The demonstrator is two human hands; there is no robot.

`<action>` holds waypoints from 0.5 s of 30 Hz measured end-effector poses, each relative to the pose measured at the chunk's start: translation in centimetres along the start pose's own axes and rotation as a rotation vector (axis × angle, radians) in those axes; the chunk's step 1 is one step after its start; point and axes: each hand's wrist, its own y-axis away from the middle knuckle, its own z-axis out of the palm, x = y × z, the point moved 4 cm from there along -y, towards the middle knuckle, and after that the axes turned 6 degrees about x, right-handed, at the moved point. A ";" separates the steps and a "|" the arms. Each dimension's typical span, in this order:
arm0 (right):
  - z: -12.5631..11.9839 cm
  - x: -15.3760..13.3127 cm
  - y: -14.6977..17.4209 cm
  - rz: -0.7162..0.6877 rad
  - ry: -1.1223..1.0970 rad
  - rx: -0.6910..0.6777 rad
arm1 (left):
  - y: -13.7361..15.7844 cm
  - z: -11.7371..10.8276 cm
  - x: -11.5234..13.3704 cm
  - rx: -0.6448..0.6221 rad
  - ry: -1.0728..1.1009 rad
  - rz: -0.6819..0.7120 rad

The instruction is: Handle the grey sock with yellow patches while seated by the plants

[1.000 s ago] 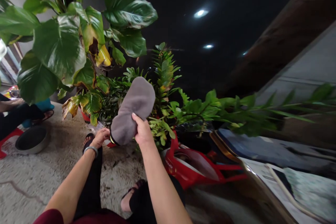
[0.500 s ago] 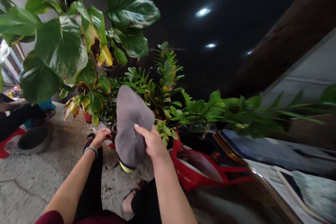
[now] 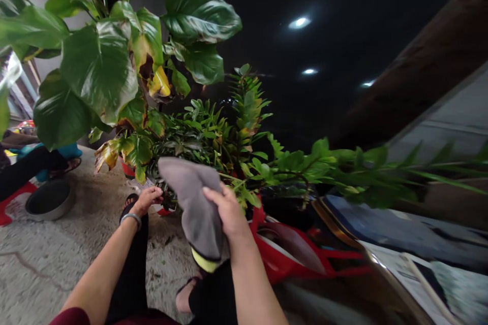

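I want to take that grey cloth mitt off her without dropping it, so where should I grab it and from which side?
Take the grey cloth mitt by its free upper end, coming from the left. The right hand already pinches its right edge, and the yellow-trimmed cuff hangs low by the knee. The left hand is off it, near the plant stems.

Matt grey cloth mitt (image 3: 194, 203), glossy leaves (image 3: 99, 63), rough concrete floor (image 3: 57, 259)

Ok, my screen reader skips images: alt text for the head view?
Right hand grips a grey mitt with a yellow cuff; left hand reaches into potted plants on a rough floor.
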 end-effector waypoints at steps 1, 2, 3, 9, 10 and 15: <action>-0.6 -0.7 -1.2 -0.045 -0.069 0.108 | 0.1 0.1 0.1 -0.008 -0.008 -0.011; -0.9 -0.9 -2.3 -0.059 -0.137 0.192 | 0.2 0.2 0.2 -0.009 -0.015 -0.016; -1.0 -0.5 -3.4 -0.022 -0.202 0.232 | 0.3 0.3 0.3 -0.009 -0.022 -0.021; -0.5 6.9 -2.4 0.487 -0.447 0.129 | 0.7 0.1 0.7 0.003 -0.030 -0.010; -0.6 7.5 -1.5 0.496 -0.450 0.123 | 0.7 0.0 0.8 0.002 -0.028 -0.008; 1.0 5.3 -0.3 0.396 -0.495 0.061 | 0.7 -0.2 1.1 -0.020 -0.027 -0.005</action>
